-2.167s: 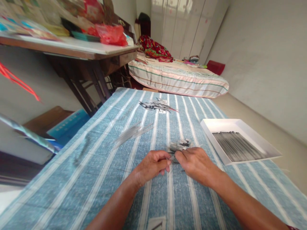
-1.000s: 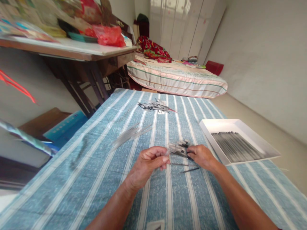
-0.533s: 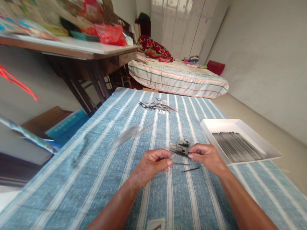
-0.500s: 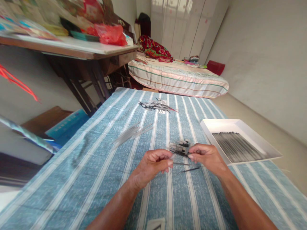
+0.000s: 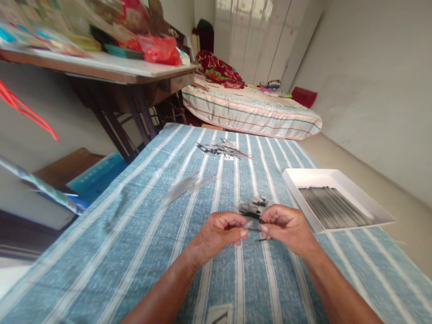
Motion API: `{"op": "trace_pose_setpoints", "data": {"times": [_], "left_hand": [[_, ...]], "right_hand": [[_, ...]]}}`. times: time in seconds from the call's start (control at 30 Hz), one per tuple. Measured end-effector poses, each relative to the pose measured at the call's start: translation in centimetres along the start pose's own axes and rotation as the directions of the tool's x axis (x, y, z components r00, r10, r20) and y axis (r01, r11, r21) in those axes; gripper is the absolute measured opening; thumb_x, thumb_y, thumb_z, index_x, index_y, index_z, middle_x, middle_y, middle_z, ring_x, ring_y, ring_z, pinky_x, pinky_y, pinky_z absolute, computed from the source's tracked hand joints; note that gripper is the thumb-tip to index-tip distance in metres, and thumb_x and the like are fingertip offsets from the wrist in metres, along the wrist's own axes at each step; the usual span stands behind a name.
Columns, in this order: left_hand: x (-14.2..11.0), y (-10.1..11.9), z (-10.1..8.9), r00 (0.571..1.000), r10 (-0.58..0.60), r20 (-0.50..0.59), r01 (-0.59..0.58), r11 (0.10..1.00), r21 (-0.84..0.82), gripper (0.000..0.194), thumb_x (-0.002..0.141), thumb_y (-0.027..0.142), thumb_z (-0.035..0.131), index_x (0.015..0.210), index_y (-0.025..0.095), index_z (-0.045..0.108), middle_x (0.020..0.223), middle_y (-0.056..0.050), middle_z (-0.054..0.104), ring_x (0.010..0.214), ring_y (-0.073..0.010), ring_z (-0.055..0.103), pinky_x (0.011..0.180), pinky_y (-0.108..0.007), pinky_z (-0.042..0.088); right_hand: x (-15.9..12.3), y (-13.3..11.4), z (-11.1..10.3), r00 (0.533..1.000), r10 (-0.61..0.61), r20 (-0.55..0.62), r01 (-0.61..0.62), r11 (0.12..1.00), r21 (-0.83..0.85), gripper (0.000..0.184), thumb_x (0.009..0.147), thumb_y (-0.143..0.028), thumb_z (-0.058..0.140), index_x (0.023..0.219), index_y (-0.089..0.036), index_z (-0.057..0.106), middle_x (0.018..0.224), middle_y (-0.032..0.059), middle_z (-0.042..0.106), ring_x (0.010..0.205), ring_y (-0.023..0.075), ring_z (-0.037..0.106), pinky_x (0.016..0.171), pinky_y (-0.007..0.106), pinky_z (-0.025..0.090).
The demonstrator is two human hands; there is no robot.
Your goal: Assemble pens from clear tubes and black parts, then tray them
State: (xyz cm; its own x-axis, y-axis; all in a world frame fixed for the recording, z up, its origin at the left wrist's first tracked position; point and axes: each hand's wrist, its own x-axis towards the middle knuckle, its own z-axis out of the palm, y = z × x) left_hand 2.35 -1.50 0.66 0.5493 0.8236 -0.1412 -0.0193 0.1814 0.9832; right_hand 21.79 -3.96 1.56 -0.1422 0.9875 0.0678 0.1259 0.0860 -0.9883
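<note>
My left hand (image 5: pixel 220 231) pinches a small translucent piece (image 5: pixel 248 224) between thumb and fingers, over the striped cloth. Opposite it, my right hand (image 5: pixel 287 228) has its fingertips closed on a small black piece (image 5: pixel 261 221). Only a narrow gap separates the two sets of fingertips. Just beyond them lies a small pile of black and clear parts (image 5: pixel 254 205), blurred and partly covered by the hands. A thin dark stick (image 5: pixel 260 240) lies on the cloth under the right fingers, its right end hidden.
A white tray (image 5: pixel 310 176) with a row of dark sticks (image 5: pixel 334 207) stands at the right. Several clear thin tubes (image 5: pixel 187 186) lie left of centre. Farther back is a heap of black and clear sticks (image 5: pixel 221 148). A desk (image 5: pixel 124 69) stands left, a bed (image 5: pixel 249 110) behind.
My right hand has gone to the small pile, pinched the black piece there and come left towards my left hand. The left hand has kept its pinch, shifting slightly right.
</note>
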Motion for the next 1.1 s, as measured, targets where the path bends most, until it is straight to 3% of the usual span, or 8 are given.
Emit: {"op": "trace_pose_setpoints", "data": {"times": [0.2,0.33,0.47,0.67,0.9,1.1], "left_hand": [[-0.1,0.0,0.2,1.0,-0.002,-0.005,0.002,1.0,0.009,0.014,0.069,0.025,0.065,0.078,0.014,0.067,0.063,0.0,0.061,0.053,-0.009,0.05,0.049,-0.021,0.038],[0.0,-0.1,0.1,1.0,0.007,0.017,-0.007,1.0,0.014,0.014,0.069,0.023,0.064,0.079,0.013,0.066,0.063,0.0,0.061,0.053,-0.0084,0.05,0.048,-0.02,0.037],[0.0,-0.4,0.0,1.0,0.019,0.022,-0.019,1.0,-0.005,0.016,0.07,0.023,0.065,0.082,0.014,0.066,0.061,0.002,0.06,0.052,-0.0075,0.049,0.049,-0.02,0.037],[0.0,-0.3,0.1,1.0,0.027,-0.006,-0.027,0.999,-0.032,0.013,0.069,0.022,0.066,0.078,0.013,0.065,0.061,0.002,0.06,0.051,-0.007,0.049,0.048,-0.02,0.039],[-0.1,0.1,0.1,0.998,0.052,0.023,-0.052,0.999,-0.008,0.011,0.072,0.021,0.063,0.078,0.013,0.065,0.064,0.0,0.063,0.053,-0.0077,0.052,0.049,-0.02,0.04],[-0.1,-0.1,0.1,0.998,0.056,0.009,-0.055,0.997,-0.055,0.013,0.072,0.021,0.064,0.08,0.012,0.065,0.063,0.001,0.062,0.051,-0.0068,0.05,0.048,-0.019,0.039]], "right_hand": [[0.0,0.4,1.0,1.0,-0.002,-0.017,0.002,0.999,0.034,0.02,0.073,-0.024,0.064,0.092,-0.018,0.065,0.066,-0.0002,0.065,0.054,0.0111,0.06,0.05,0.023,0.05],[0.1,0.3,1.4,0.998,-0.008,-0.057,0.014,0.994,0.104,0.013,0.076,-0.027,0.061,0.084,-0.017,0.063,0.068,0.0019,0.067,0.058,0.0124,0.061,0.05,0.023,0.05],[-0.1,0.1,1.8,0.996,-0.013,-0.085,0.03,0.978,0.205,0.014,0.08,-0.028,0.059,0.09,-0.019,0.058,0.082,0.004,0.069,0.069,0.0138,0.063,0.052,0.022,0.049],[-0.6,0.5,2.8,0.99,-0.029,-0.138,0.059,0.973,0.223,0.012,0.081,-0.027,0.058,0.092,-0.02,0.059,0.087,0.0033,0.069,0.062,0.0097,0.059,0.061,0.023,0.05],[-0.7,0.9,3.4,0.981,-0.061,-0.183,0.11,0.956,0.271,0.008,0.075,-0.021,0.064,0.084,-0.021,0.064,0.099,0.0046,0.068,0.082,0.0163,0.063,0.066,0.027,0.051],[-0.6,1.0,3.5,0.985,-0.049,-0.163,0.095,0.953,0.289,0.009,0.073,-0.02,0.066,0.082,-0.021,0.067,0.094,0.0035,0.069,0.072,0.0134,0.063,0.063,0.025,0.051]]}}
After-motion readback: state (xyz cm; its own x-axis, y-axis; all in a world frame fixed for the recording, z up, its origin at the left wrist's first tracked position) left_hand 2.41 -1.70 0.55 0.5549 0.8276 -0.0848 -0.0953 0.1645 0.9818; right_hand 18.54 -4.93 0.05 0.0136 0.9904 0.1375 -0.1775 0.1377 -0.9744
